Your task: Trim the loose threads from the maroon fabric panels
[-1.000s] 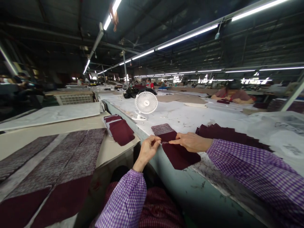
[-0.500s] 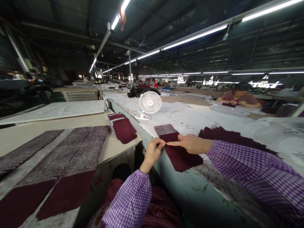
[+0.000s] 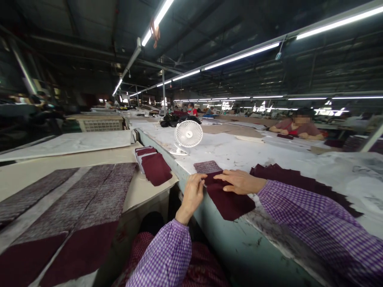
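A maroon fabric piece (image 3: 230, 203) lies at the near edge of the white-covered table, its lower corner reaching over the rim. At its far end is a mottled grey-maroon section (image 3: 206, 167). My left hand (image 3: 192, 195) is at the left edge of the fabric, thumb and fingers closed on that edge. My right hand (image 3: 239, 182) rests palm down on the maroon part, fingers stretched out and apart, gripping nothing. A fanned row of maroon pieces (image 3: 295, 179) lies to the right, partly behind my right sleeve.
A small white fan (image 3: 188, 134) stands ahead on the long table (image 3: 215, 145). On the left-hand table are a stack of maroon pieces (image 3: 156, 168) and mottled panels with maroon ends (image 3: 98, 187). A gap separates the tables. A co-worker (image 3: 299, 124) leans over the table at far right.
My right hand has gone from pointing with one finger beside the left fingertips to lying with fingers spread on the fabric. The left hand stays at the edge. The view has tilted slightly.
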A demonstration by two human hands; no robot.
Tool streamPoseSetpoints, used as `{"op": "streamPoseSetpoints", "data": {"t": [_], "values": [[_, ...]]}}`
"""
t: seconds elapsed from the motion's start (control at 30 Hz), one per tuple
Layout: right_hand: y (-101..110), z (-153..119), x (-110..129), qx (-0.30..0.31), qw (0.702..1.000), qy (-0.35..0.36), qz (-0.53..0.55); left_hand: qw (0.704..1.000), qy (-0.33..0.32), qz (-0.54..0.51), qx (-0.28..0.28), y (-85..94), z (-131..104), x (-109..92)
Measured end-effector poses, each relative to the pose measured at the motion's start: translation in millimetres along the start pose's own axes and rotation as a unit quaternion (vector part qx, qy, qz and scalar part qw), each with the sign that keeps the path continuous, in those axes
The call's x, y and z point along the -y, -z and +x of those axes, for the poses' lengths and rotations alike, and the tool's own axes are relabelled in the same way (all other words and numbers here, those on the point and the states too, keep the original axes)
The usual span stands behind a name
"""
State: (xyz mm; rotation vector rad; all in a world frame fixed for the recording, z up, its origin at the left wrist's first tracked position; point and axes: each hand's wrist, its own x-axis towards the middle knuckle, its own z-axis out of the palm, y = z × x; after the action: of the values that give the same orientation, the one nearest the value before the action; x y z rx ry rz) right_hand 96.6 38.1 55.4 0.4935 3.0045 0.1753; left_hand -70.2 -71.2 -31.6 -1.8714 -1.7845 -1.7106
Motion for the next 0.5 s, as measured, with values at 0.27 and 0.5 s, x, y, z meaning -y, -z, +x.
{"op": "streamPoseSetpoints", "data": {"t": [0.27,0.5], "values": [[26,-7,-29,0.003,0.991,0.010,0.130,0.988,-0.033,0.131,0.071,-17.5,16,-12],[59,-86,-119,-0.025,0.971,-0.171,0.167,0.983,-0.057,0.107,0.140,2.9,-1,-24]]}}
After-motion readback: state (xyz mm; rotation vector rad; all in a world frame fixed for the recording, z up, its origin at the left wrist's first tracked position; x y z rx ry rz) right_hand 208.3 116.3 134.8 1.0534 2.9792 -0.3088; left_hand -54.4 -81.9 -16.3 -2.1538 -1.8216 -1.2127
